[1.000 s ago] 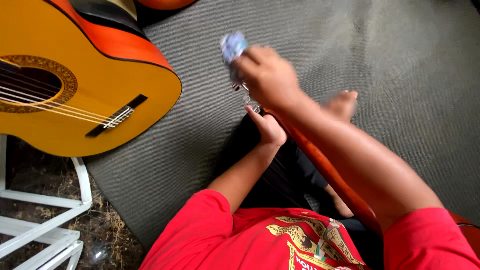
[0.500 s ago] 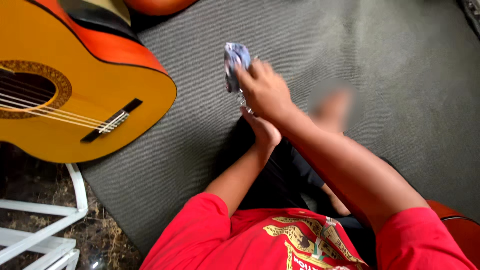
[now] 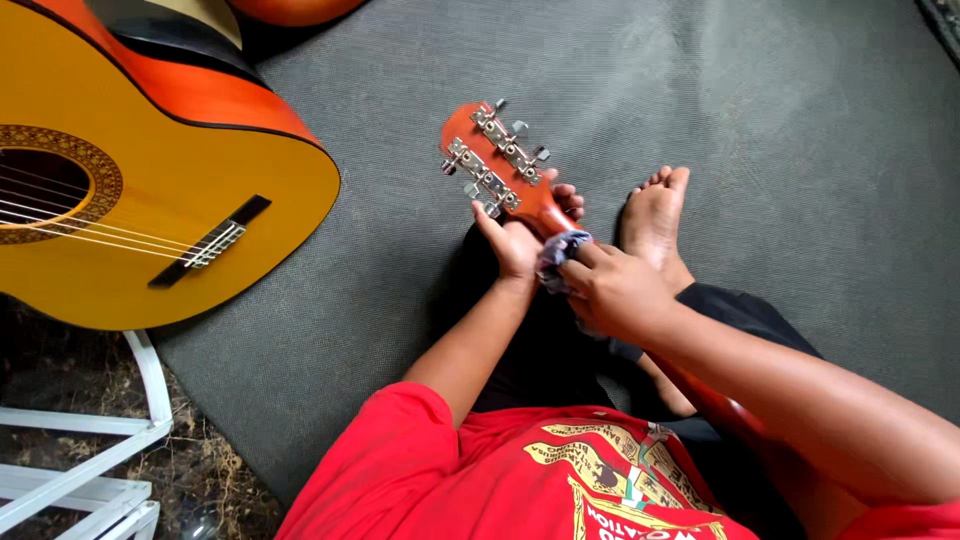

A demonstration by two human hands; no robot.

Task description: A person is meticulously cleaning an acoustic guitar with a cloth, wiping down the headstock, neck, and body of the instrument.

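An orange-brown guitar lies across my lap with its headstock (image 3: pixel 492 158) pointing away, the back side up and metal tuning pegs showing. My left hand (image 3: pixel 520 238) grips the neck just below the headstock from underneath. My right hand (image 3: pixel 612 290) is closed on a small bluish-grey cloth (image 3: pixel 560 254) pressed against the neck right beside my left hand. My bare foot (image 3: pixel 655 222) rests on the mat to the right of the neck.
A second guitar (image 3: pixel 140 190), yellow-topped with an orange rim, lies on the grey mat (image 3: pixel 780 110) at the left. A white metal frame (image 3: pixel 90 440) stands on dark speckled floor at the lower left. Another orange body edge (image 3: pixel 295 8) shows at the top.
My right hand with the cloth has slid down from the headstock to the neck, uncovering the tuning pegs. My left hand stays on the neck.
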